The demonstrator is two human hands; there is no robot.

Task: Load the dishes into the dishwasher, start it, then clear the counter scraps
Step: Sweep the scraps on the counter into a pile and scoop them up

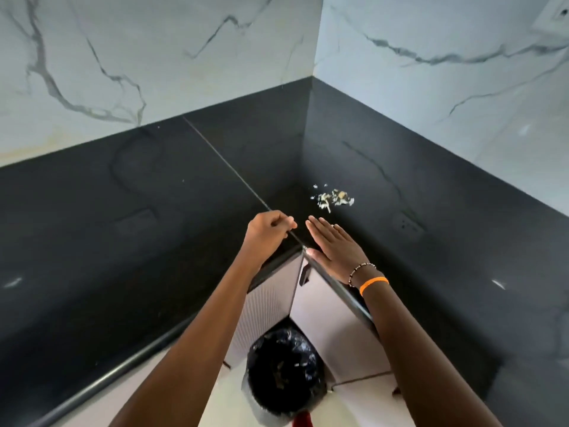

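Note:
A small heap of pale food scraps (334, 198) lies on the black counter (123, 235) in the inner corner, just beyond my hands. My right hand (334, 249) rests flat on the counter near its edge, fingers straight and pointing toward the scraps. My left hand (269, 229) is beside it with fingers curled into a loose fist; nothing is visible inside it. A bin lined with a black bag (284, 371) stands on the floor below the corner, with a few scraps inside it.
White marble-patterned walls (154, 57) rise behind both runs of the counter. Pale cabinet doors (271, 300) sit under the corner edge. A thin seam (224, 164) crosses the counter diagonally. An outlet plate (554, 16) sits on the right wall.

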